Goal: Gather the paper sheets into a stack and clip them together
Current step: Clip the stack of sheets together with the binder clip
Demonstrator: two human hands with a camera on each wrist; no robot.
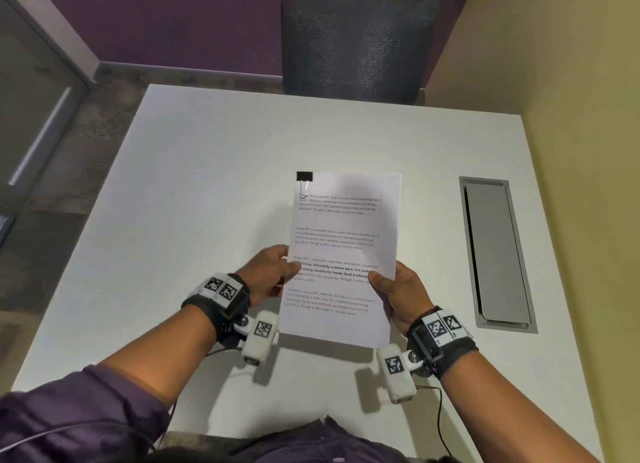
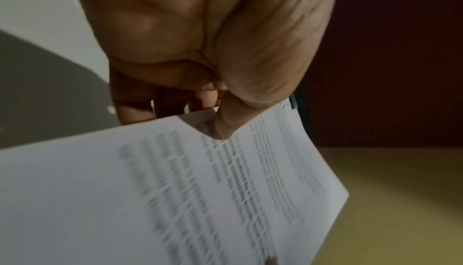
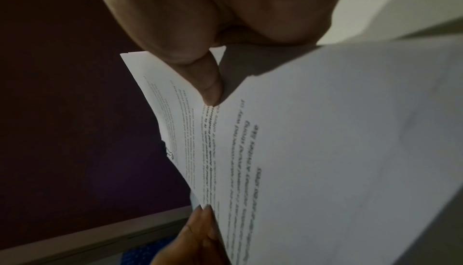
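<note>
1. We see the stack of printed paper sheets held up over the white table, near the middle of the head view, its long edges running from 12 to 6 o'clock.
2. A black binder clip bites the stack's far left corner, at about 11 o'clock on the page, with its wire loop folded down onto the top sheet.
3. Our left hand grasps the stack's left edge at 9 o'clock: thumb on the printed face, fingers curled behind, as the left wrist view confirms.
4. Our right hand grasps the right edge at roughly 4 o'clock the same way, thumb pressed on the text and fingers under the sheets.
5. On the table at 3 o'clock from the stack, well apart from it, lies a grey cable hatch.
6. A dark mesh chair stands beyond the table's far edge at 12 o'clock.
</note>
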